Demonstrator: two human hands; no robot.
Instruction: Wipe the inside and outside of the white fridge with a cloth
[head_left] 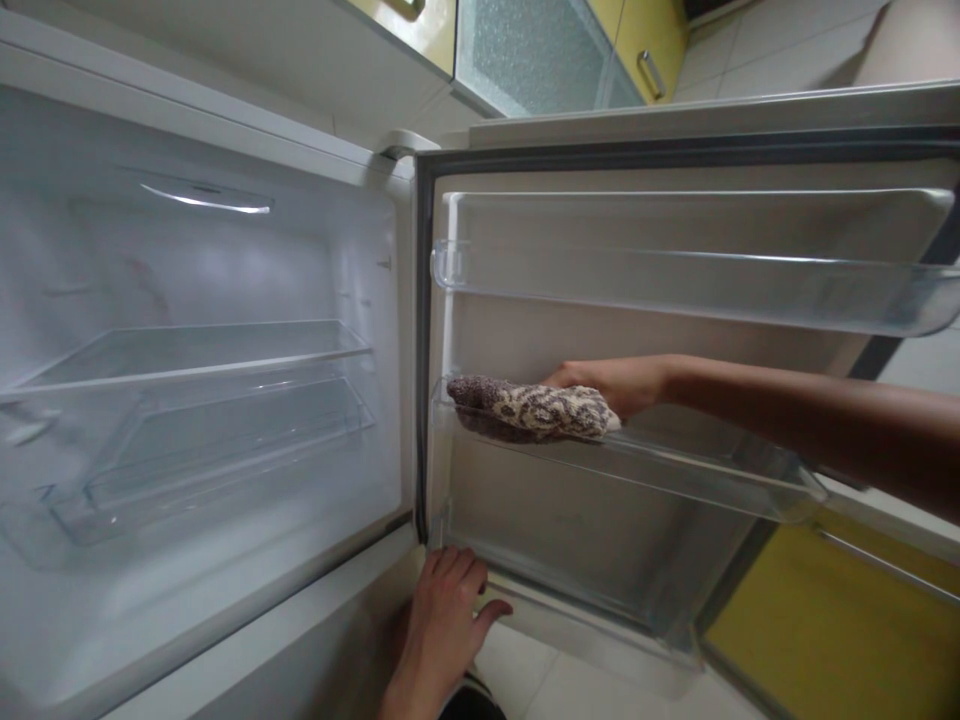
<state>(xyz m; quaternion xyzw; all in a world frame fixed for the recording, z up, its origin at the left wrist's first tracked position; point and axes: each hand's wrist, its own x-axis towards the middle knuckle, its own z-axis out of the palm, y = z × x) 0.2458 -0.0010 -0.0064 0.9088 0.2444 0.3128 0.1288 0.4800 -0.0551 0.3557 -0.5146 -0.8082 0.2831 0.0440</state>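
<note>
My right hand (611,385) reaches in from the right and is closed on a brown-and-cream patterned cloth (536,408). This cloth lies bunched in the clear middle door rack (675,470), near its hinge end, and hides part of my fingers. Lower down, my left hand (450,610) hooks its fingers over the bottom edge of the open refrigerator door (570,600), close to the hinge side. Its thumb sticks out to the right, apart from the fingers.
To the left is the lit refrigerator interior (225,270) with a glass shelf (225,345) and a clear drawer (225,430) beneath it. An upper door rack (675,290) runs above my right arm. Yellow cabinets (840,610) stand beyond the door, with pale floor tiles (540,670) below.
</note>
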